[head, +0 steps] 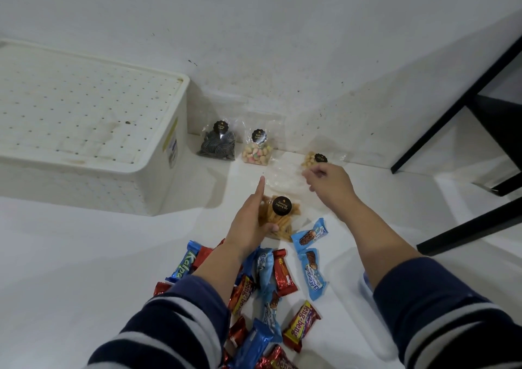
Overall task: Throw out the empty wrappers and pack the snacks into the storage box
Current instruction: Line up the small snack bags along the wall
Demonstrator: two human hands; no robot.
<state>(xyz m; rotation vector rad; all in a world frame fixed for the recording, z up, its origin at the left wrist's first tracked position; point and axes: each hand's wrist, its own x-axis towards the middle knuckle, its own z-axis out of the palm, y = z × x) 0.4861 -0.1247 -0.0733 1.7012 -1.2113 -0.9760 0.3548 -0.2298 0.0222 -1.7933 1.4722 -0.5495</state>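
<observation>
My left hand [251, 222] grips a clear bag of orange stick snacks [285, 222] with a black round label, index finger pointing up. Farther right, my right hand [329, 181] closes its fingers on a clear bag of pale round snacks [310, 159] near the wall. Against the wall stand a bag of dark spiral snacks [219, 144] and a bag of pastel candies [257, 151]. The white perforated storage box [158, 171] sits at the left, its lid on. Several red and blue wrapped bars [279, 275] lie scattered on the white floor in front of me.
A black table frame [463, 106] stands at the right, its foot bars [480, 224] running along the floor. The white wall rises just behind the snack bags. Open floor lies in front of the box at the lower left.
</observation>
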